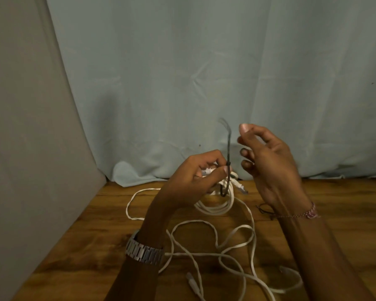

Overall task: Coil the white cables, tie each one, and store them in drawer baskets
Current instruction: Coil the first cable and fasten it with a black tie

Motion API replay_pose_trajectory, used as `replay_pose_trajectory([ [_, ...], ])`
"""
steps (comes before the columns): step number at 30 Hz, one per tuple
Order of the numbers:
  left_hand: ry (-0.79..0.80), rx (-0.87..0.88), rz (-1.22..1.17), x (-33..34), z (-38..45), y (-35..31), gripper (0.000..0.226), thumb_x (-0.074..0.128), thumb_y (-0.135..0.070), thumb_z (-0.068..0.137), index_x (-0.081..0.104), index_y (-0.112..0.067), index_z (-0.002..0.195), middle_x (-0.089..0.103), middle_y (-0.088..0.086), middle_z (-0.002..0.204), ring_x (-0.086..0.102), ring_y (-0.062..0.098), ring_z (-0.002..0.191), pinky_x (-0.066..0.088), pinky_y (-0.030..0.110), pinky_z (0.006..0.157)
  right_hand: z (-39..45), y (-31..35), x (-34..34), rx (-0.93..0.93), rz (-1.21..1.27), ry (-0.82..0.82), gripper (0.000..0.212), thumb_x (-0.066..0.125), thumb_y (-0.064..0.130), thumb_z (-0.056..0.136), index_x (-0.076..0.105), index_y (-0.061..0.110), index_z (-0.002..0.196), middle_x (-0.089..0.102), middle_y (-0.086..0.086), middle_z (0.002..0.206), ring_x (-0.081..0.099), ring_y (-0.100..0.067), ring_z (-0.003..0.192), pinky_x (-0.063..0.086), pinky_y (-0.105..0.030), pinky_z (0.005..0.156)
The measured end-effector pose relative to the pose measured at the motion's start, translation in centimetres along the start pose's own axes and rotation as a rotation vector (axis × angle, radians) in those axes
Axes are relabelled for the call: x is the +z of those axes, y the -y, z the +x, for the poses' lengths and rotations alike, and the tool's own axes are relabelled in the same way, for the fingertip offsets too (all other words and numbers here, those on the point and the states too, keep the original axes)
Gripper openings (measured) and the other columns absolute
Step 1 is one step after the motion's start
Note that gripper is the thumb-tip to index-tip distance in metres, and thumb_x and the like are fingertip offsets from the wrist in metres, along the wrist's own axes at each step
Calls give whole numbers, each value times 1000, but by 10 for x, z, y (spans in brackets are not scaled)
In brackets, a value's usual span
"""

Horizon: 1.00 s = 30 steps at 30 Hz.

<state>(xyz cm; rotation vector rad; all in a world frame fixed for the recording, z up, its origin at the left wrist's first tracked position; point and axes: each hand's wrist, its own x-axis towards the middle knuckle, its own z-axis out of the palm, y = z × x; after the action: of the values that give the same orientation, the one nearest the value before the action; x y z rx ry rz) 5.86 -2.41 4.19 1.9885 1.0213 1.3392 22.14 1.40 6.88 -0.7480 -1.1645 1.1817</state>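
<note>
Coiled white cable (pixel 215 207): its upper part is hidden behind the left hand (pixel 193 179), so how many loops the fingers grip cannot be counted, and the connector (pixel 242 189) poking out to the right is too small to identify. Dark tie (pixel 228 157): its upper end is motion-blurred into a faint smear, and where it passes around the coil is partly covered by the thumb. Loose white cables (pixel 237 255) on the wooden table (pixel 345 203): they run off the lower edge, their ends cut off, and both forearms cover stretches of them.
</note>
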Motion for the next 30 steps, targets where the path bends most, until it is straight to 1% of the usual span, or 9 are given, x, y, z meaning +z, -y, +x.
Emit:
replay_pose_trajectory([
  [4, -13, -26, -47, -1, 1, 2, 16, 57, -12, 101, 58, -7, 86, 48, 7, 65, 42, 21, 53, 37, 33, 53, -1, 6, -3, 50, -253, 225, 49, 69, 62, 72, 80, 23, 100, 79, 8, 96, 67, -8, 80, 50, -23, 65],
  [7, -22, -51, -58, -2, 1, 4, 16, 54, -6, 102, 56, -4, 86, 55, -10, 62, 49, 3, 49, 40, 19, 50, -4, 10, -7, 28, -233, 350, 46, 67, 56, 77, 81, 17, 98, 79, -4, 96, 69, -12, 77, 51, -24, 63],
  [9, -22, -60, -49, -1, 1, 4, 15, 53, -5, 102, 56, 0, 88, 58, -11, 64, 53, 0, 51, 42, 15, 51, -4, 9, -10, -47, -305, 387, 32, 72, 43, 81, 80, 17, 97, 78, -5, 91, 70, -13, 79, 53, -25, 65],
  [12, -14, -55, -66, 0, 1, 3, 16, 55, -7, 101, 56, 1, 88, 55, -5, 66, 51, 2, 52, 41, 16, 51, -1, 4, -10, -127, -338, 325, 14, 74, 28, 87, 80, 17, 94, 77, -1, 83, 67, -9, 72, 53, -25, 65],
  [15, 13, -51, -88, 1, 1, 2, 19, 57, -11, 100, 56, 1, 86, 48, 10, 68, 43, 10, 52, 36, 21, 49, 3, -1, -9, -192, -191, 52, 11, 74, 30, 90, 79, 22, 95, 77, 3, 85, 61, -6, 69, 52, -23, 62],
  [17, 32, -52, -113, 1, 2, 3, 18, 57, -12, 100, 57, -2, 85, 43, 13, 68, 37, 13, 51, 32, 24, 48, 4, 0, -11, -198, -145, -39, 14, 73, 35, 90, 79, 25, 98, 77, 5, 90, 62, -6, 72, 53, -23, 65],
  [22, 54, -48, -137, 2, 2, 4, 17, 57, -18, 98, 58, -11, 82, 44, 14, 67, 36, 13, 49, 28, 26, 49, 4, 4, -13, -55, -308, 242, 35, 75, 48, 77, 79, 24, 102, 79, 4, 96, 73, -11, 84, 55, -27, 72],
  [24, 36, -49, -137, 2, 2, 4, 17, 56, -18, 96, 55, -10, 81, 47, -1, 61, 39, 7, 48, 32, 22, 48, 3, 2, -12, -58, -372, 324, 32, 75, 43, 78, 80, 18, 97, 79, -4, 90, 74, -16, 84, 56, -29, 74],
  [30, 22, -84, -175, 2, 3, 3, 21, 49, -8, 103, 52, -8, 83, 43, -4, 58, 34, 7, 47, 28, 22, 46, 4, -2, -9, -126, -218, 195, 17, 71, 25, 91, 77, 9, 88, 76, -5, 83, 76, -20, 70, 59, -25, 62],
])
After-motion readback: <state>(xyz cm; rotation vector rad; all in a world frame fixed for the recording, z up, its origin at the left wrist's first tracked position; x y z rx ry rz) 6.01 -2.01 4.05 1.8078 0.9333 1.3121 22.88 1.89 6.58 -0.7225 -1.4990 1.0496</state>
